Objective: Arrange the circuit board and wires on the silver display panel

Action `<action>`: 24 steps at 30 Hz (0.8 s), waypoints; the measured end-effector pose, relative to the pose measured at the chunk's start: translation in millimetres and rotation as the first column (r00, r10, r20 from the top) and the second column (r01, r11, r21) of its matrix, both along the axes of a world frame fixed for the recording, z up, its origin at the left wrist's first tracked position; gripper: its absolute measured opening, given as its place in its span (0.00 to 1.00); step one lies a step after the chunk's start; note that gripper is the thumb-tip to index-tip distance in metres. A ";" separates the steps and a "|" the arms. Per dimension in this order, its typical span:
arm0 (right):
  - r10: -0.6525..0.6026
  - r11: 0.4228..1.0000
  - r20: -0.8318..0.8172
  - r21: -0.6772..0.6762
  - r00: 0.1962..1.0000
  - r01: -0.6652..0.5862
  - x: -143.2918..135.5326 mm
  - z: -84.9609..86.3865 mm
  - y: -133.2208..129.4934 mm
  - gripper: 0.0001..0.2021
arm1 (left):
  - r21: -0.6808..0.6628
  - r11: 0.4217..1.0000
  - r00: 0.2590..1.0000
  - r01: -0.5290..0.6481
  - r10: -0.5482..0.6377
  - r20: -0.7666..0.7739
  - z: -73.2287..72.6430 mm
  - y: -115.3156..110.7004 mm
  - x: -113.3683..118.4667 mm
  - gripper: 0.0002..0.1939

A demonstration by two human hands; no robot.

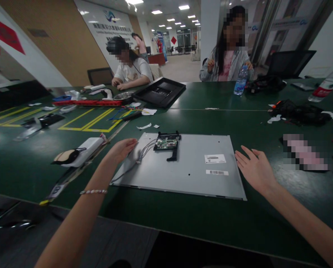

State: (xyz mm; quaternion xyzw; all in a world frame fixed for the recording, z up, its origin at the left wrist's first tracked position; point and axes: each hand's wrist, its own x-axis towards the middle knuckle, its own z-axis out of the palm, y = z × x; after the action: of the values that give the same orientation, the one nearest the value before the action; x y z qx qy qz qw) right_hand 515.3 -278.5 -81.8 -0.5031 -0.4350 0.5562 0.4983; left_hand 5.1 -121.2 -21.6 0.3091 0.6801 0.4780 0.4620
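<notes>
A flat grey metal panel (194,167) lies on the green table, with two white labels on its right part. Near its back edge sits a green circuit board (166,143) in a black plastic bracket (173,153), and grey cables (143,153) run from it to the panel's left side. My left hand (122,149) is at the panel's back left edge, fingers stretched out. Beside the right edge, my right hand (254,167) has its fingers spread. Neither hand grips anything; whether the fingertips touch the panel is hard to tell.
Across the green table (166,219) sit two people. A black frame (162,91) lies at the back, a water bottle (240,81) stands right of it. A white device (85,150) is at left, a pink phone-like object (306,152) and black bundle (300,112) at right.
</notes>
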 end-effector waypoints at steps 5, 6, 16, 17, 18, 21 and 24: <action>-0.161 0.984 -0.183 -0.104 0.970 0.144 4.8 9.0 -8.7 0.35 | 0.000 0.998 0.998 0.067 -0.067 -0.010 -2.1 -4.6 4.5 0.06; -0.184 0.980 -0.201 -0.115 0.962 0.163 6.1 11.2 -10.7 0.35 | 0.013 0.996 0.996 0.084 -0.084 -0.013 -3.1 -5.9 5.9 0.06; -0.335 0.933 -0.245 -0.223 0.910 0.284 32.4 16.7 -24.3 0.28 | 0.059 0.980 0.982 0.188 -0.185 -0.045 -3.1 -21.2 35.1 0.08; -0.339 0.931 -0.242 -0.229 0.909 0.286 35.4 16.5 -25.6 0.27 | 0.062 0.978 0.979 0.200 -0.198 -0.045 -2.7 -22.9 38.2 0.08; -0.342 0.929 -0.238 -0.231 0.909 0.289 38.4 16.4 -26.9 0.26 | 0.065 0.975 0.977 0.211 -0.209 -0.043 -2.5 -24.3 41.2 0.09; -0.343 0.929 -0.214 -0.220 0.915 0.297 47.5 16.5 -30.6 0.24 | 0.072 0.972 0.975 0.223 -0.222 -0.029 -3.2 -27.5 49.2 0.09; -0.328 0.935 -0.170 -0.198 0.929 0.294 57.3 15.1 -34.8 0.24 | 0.072 0.971 0.973 0.229 -0.228 -0.023 -4.5 -29.8 57.6 0.10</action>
State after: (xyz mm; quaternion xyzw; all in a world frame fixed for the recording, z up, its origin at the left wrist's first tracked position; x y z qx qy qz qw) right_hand 572.5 -313.3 -66.7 -0.5478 -0.2483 0.5525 0.5771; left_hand 62.7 -151.0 -26.1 0.4058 0.6250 0.4444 0.4972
